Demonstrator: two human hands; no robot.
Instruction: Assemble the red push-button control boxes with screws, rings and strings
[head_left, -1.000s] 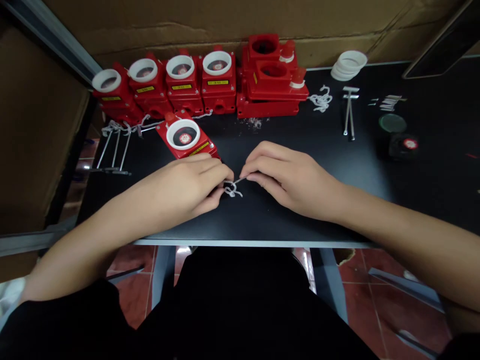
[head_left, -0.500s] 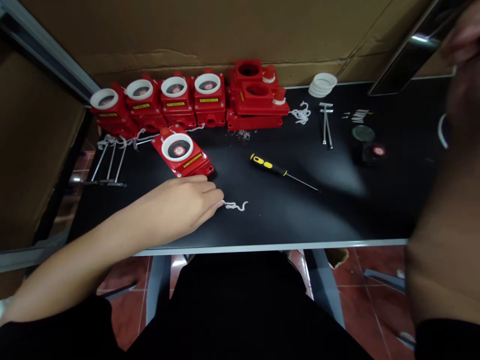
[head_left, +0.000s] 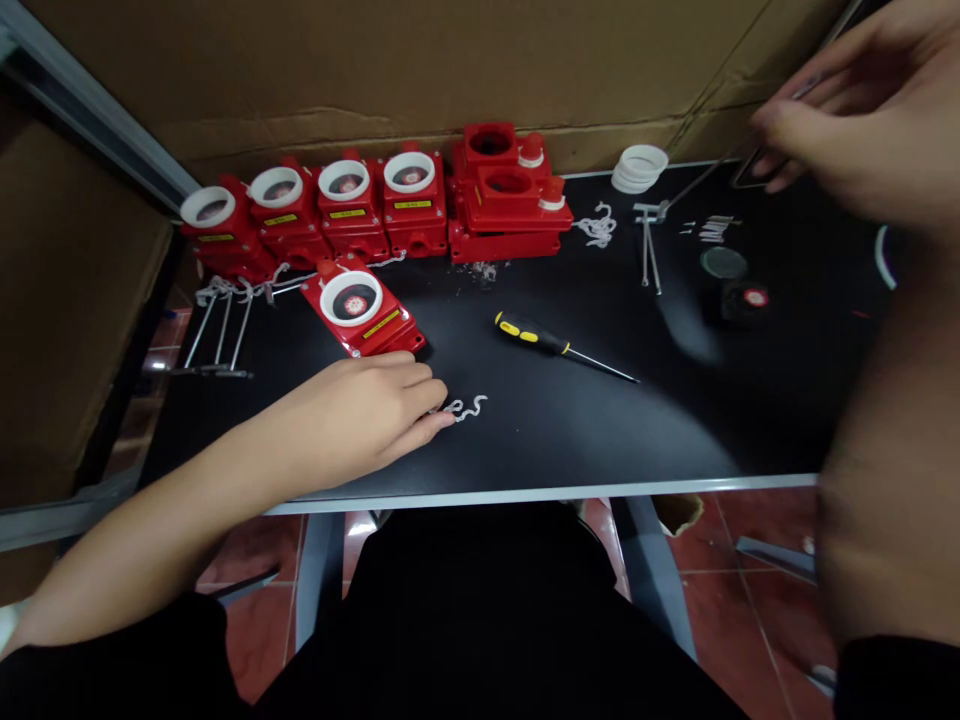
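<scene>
My left hand (head_left: 386, 405) is closed near the table's front edge, its fingertips pinching a short white chain (head_left: 471, 407). Just behind its knuckles lies a red alarm box (head_left: 385, 322) with a white ring around a dark round window; the hand hides its near edge. At the upper right my right hand (head_left: 847, 110) is closed round a thin metal rod (head_left: 701, 180). The rod slants down left, and its far end meets the heads of T-shaped metal hammers (head_left: 649, 250); whether it has a head of its own, I cannot tell.
Several red alarm boxes (head_left: 356, 232) line the cardboard back wall, beside stacked red housings (head_left: 510, 240). A black-yellow screwdriver (head_left: 529, 333) lies mid-table. White rings (head_left: 641, 168), a glass disc (head_left: 724, 263), a black part (head_left: 742, 303) and small pins (head_left: 716, 229) lie to the right; more hammers (head_left: 217, 335) at left.
My right hand has come in from the right edge toward the T-shaped hammers, and the rod now shows in it. My left hand stays by the box; its thumb has shifted slightly along the chain.
</scene>
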